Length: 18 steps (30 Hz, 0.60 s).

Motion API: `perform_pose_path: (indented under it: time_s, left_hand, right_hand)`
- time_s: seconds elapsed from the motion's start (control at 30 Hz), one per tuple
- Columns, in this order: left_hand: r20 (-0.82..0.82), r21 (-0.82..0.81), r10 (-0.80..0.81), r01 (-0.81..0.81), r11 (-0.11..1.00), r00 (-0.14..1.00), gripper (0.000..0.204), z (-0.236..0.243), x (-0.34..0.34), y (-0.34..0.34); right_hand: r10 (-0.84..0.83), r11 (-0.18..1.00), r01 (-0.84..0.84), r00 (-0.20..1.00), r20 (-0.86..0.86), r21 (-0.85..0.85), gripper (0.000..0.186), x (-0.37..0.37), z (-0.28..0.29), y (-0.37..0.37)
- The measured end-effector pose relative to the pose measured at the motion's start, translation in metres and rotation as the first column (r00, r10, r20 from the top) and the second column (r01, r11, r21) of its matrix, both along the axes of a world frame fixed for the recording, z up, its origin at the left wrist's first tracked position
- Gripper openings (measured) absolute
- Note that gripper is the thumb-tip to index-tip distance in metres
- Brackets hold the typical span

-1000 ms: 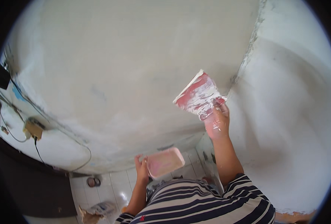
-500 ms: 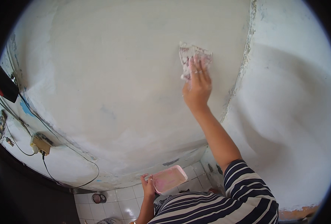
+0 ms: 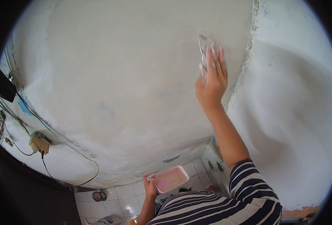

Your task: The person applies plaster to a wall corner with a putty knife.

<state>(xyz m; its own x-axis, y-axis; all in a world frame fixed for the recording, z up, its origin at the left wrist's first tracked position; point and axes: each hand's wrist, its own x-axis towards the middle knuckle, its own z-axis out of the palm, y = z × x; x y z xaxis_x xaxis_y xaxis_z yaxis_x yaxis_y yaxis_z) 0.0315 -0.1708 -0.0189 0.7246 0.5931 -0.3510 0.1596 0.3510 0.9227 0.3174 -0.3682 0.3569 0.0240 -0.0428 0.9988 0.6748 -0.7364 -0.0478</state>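
My right hand [image 3: 213,78] reaches up against the plastered wall [image 3: 136,75], close to its right-hand corner. Its fingers, smeared with white, are pressed along a putty spreader [image 3: 204,42], a flat blade coated in whitish filler. The blade stands at a slant to the wall, and the hand hides much of it. Lower down, my left hand [image 3: 150,185] grips the left end of a shallow pink plastic tray [image 3: 171,179]. Pinkish residue coats the inside of the tray, held level at waist height.
A yellowish socket box [image 3: 39,144] with a plug and a hanging black cable [image 3: 96,170] is on the left wall. A cup [image 3: 98,196] and a white sack or bucket [image 3: 109,220] stand on the tiled floor [image 3: 115,208]. The side wall [image 3: 297,112] meets the corner at right.
My right hand with the spreader has swept right and slightly up, and the blade has turned more edge-on. A faint curved mark shows where it was. My left hand and the tray stay almost still.
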Motion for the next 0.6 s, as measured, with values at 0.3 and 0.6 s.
perform_pose_path:
  time_s: [0.3, 0.6]
  left_hand:
    - [-0.046, -0.044, -0.082, 0.080, 0.996, 0.996, 0.033, 0.028, 0.005, -0.006]
    - [-0.001, 0.020, -0.014, 0.014, 1.000, 1.000, 0.038, 0.004, 0.011, -0.004]
  right_hand:
    - [0.154, 0.949, -0.219, 0.949, -0.275, -0.225, 0.058, -0.035, -0.131, 0.043]
    - [0.013, 0.995, -0.018, 0.999, -0.044, -0.096, 0.049, 0.033, -0.001, 0.017]
